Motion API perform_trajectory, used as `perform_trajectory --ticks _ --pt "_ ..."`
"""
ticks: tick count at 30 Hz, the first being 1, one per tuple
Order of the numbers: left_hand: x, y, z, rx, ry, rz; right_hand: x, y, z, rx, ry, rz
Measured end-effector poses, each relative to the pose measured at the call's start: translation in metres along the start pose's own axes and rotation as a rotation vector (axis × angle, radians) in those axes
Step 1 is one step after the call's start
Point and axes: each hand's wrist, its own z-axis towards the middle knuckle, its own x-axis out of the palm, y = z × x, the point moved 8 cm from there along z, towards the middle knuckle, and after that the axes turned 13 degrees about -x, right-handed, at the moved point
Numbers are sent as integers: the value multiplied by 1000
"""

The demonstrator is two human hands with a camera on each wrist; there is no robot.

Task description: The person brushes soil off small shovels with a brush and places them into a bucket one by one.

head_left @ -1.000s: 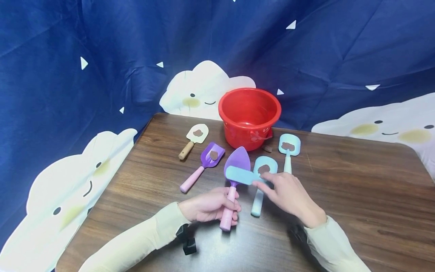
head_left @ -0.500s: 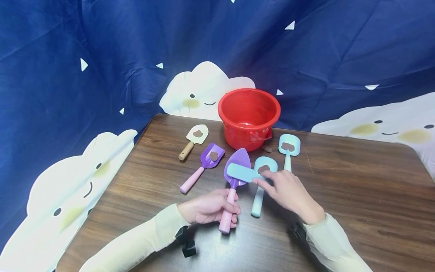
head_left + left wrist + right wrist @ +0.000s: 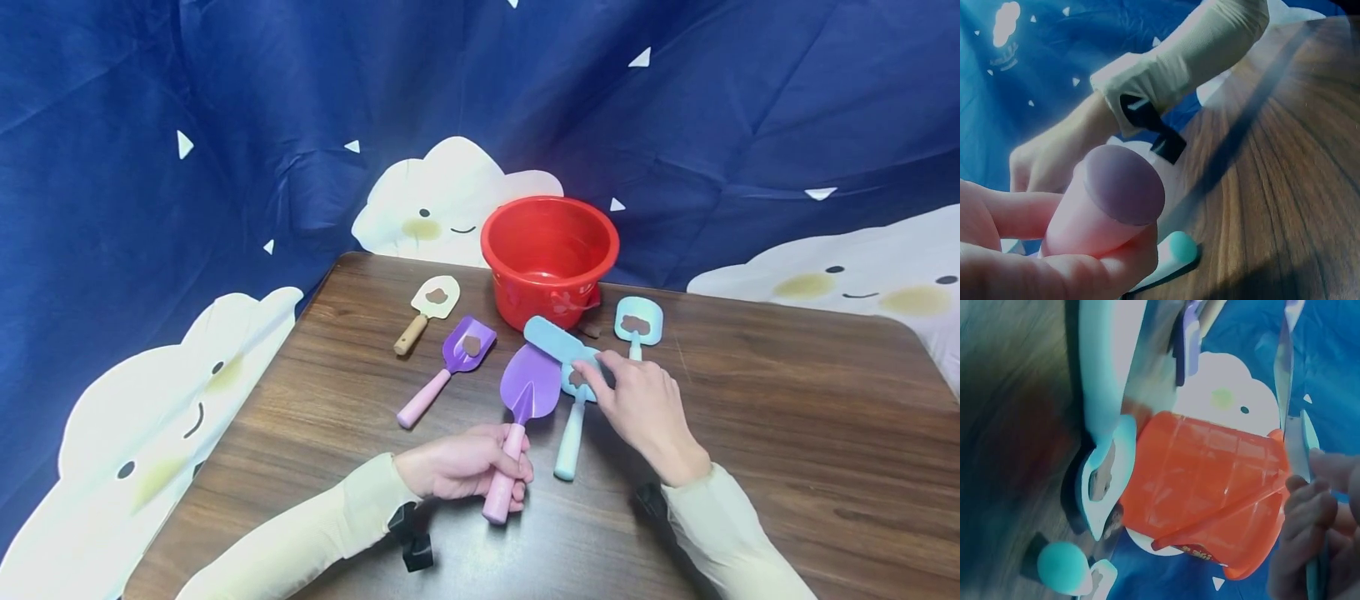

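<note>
My left hand (image 3: pixel 468 462) grips the pink handle of a purple trowel (image 3: pixel 530 385), with its blade pointing away. The rounded butt of that trowel's handle (image 3: pixel 1110 194) fills the middle of the left wrist view. In my right hand (image 3: pixel 645 412) is a flat light-blue brush (image 3: pixel 553 337), pinched between thumb and fingers at its near end. The brush lies across the blade's upper right edge; in the right wrist view a pale strip sits between the brush (image 3: pixel 1311 432) and the trowel blade (image 3: pixel 1284 375). Below them a light-blue shovel (image 3: pixel 572 437) lies on the table, partly covered.
A red bucket (image 3: pixel 551 258) stands at the back of the wooden table (image 3: pixel 787 433). Left of my hands lie a purple scoop (image 3: pixel 450 367) and a cream shovel (image 3: pixel 426 312) with brown patches. Another light-blue shovel (image 3: pixel 637 315) lies at the right. A brown lump (image 3: pixel 590 329) rests beside the bucket.
The brush has slid from the middle of the trowel's blade to its upper right edge, baring the purple face. My right hand has moved slightly up; the trowel has turned a little rightward.
</note>
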Motion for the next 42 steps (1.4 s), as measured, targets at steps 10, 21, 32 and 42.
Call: perform_trajectory --ticks 10,21,32,42 --pt "-4 -6 0 40 -24 -27 15 32 -6 -186 182 157" --pt "-2 -6 -1 36 -11 -17 16 24 -7 -142 191 100" --pt "3 -5 -2 33 23 -1 -7 2 -1 -39 -39 -68" --pt "-2 -8 -3 53 -32 -14 2 8 -3 -5 107 99"
